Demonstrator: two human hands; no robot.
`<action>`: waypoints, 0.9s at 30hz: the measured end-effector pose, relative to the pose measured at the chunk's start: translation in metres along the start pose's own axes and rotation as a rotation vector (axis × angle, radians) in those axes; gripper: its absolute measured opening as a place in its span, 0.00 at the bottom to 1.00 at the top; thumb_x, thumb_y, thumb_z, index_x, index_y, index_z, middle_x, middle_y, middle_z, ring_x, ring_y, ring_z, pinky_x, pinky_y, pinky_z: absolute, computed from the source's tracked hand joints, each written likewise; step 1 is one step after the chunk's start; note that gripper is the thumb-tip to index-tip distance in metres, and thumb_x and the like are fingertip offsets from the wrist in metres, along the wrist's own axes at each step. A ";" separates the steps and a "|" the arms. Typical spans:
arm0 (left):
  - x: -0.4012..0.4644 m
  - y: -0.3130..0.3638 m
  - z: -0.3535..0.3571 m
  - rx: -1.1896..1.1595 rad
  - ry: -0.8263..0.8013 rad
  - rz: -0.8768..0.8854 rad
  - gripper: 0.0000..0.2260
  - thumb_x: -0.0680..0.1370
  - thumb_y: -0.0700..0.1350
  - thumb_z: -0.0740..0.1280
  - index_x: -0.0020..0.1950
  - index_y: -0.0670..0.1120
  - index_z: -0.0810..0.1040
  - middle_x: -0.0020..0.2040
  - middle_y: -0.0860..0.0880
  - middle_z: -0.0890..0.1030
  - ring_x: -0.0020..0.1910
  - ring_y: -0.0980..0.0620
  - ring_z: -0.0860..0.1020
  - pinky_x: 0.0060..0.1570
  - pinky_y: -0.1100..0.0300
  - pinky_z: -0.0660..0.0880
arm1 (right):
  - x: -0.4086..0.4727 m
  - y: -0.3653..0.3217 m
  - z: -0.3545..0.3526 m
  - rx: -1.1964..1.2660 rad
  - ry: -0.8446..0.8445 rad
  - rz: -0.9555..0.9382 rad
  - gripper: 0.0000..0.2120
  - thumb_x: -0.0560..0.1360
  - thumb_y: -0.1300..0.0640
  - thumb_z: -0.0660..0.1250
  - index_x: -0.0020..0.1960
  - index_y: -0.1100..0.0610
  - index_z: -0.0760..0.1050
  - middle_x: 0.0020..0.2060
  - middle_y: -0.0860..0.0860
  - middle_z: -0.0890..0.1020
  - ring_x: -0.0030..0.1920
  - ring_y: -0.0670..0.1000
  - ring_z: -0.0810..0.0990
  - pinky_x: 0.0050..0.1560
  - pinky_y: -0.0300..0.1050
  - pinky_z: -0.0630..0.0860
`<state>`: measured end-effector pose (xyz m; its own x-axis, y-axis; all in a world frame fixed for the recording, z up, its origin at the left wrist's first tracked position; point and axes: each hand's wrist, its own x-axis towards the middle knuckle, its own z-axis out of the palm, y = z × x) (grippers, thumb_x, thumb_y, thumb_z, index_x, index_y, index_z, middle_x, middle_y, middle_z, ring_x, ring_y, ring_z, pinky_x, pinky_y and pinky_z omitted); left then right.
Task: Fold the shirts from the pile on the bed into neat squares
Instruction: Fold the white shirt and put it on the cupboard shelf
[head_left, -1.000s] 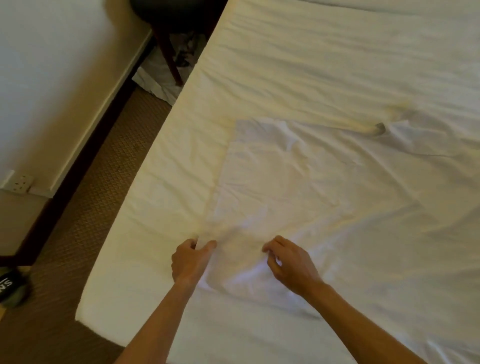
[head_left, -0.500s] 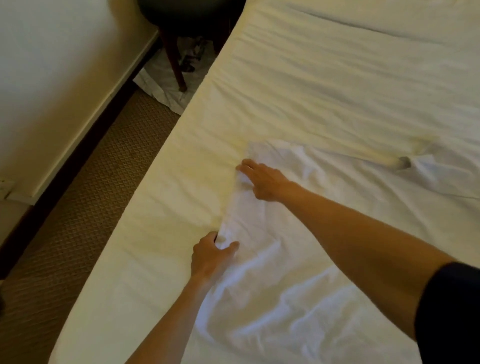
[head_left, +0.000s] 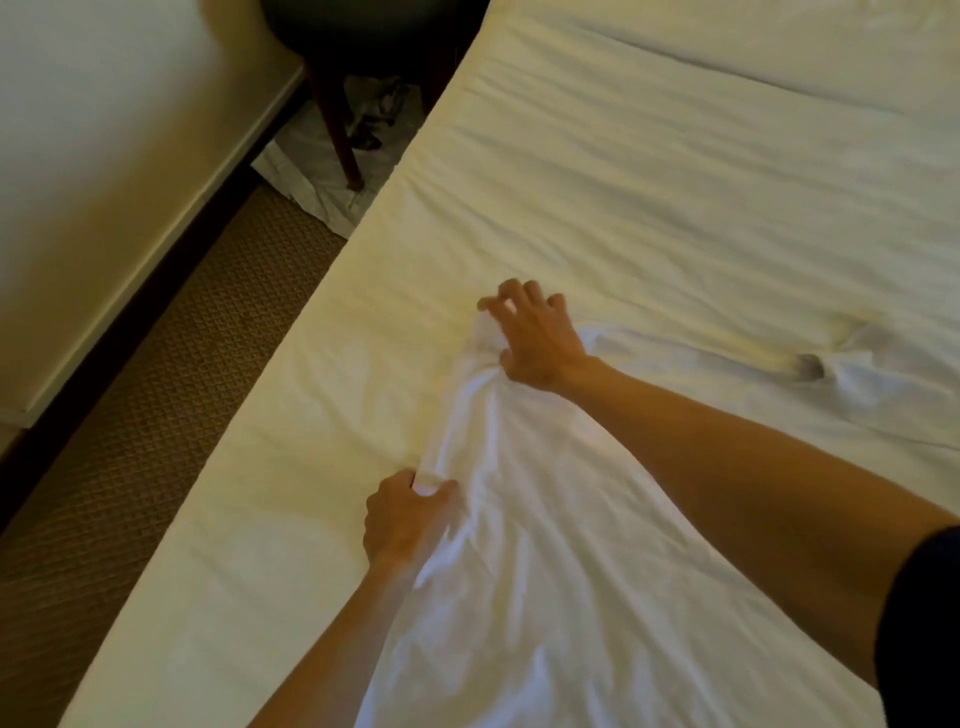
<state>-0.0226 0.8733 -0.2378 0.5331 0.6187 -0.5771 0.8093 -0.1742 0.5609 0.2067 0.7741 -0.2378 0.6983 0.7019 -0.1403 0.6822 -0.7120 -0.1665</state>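
So, left hand (head_left: 410, 519): pinching shirt (head_left: 545, 545) edge, mid-frame
right hand (head_left: 535, 338): fingers (head_left: 511, 291) spread wide, bunching the corner
risk: uneven tugging, probably a crooked fold

One white shirt (head_left: 545, 545); one bed (head_left: 675, 182); two hands — left (head_left: 402, 519), right (head_left: 535, 338); one chair (head_left: 337, 130)

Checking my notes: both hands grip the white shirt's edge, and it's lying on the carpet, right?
Not the carpet. The head view shows the shirt spread on the bed, with the left hand and right hand gripping its edge.
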 end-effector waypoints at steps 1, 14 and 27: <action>0.005 0.010 0.001 -0.042 -0.002 -0.004 0.10 0.68 0.54 0.71 0.36 0.48 0.80 0.35 0.51 0.81 0.37 0.48 0.80 0.35 0.59 0.71 | 0.003 0.007 -0.004 0.035 0.007 0.102 0.35 0.71 0.55 0.69 0.76 0.51 0.60 0.71 0.54 0.64 0.69 0.58 0.63 0.64 0.56 0.63; 0.051 0.058 0.018 -0.251 -0.132 -0.034 0.05 0.68 0.45 0.74 0.32 0.48 0.81 0.29 0.53 0.80 0.31 0.49 0.78 0.32 0.56 0.76 | 0.044 0.051 -0.039 0.882 -0.217 0.455 0.03 0.71 0.61 0.70 0.45 0.57 0.79 0.40 0.50 0.78 0.43 0.52 0.75 0.36 0.39 0.69; 0.063 0.045 0.025 -0.274 -0.101 0.000 0.22 0.74 0.52 0.73 0.23 0.50 0.72 0.23 0.56 0.71 0.28 0.50 0.71 0.31 0.59 0.68 | 0.052 0.037 -0.003 0.509 0.033 0.534 0.13 0.78 0.50 0.65 0.60 0.51 0.77 0.58 0.52 0.77 0.61 0.58 0.73 0.60 0.56 0.62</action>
<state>0.0533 0.8849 -0.2640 0.5666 0.5365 -0.6254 0.7194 0.0479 0.6929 0.2693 0.7841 -0.2480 0.9186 0.2555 -0.3014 0.0676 -0.8532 -0.5172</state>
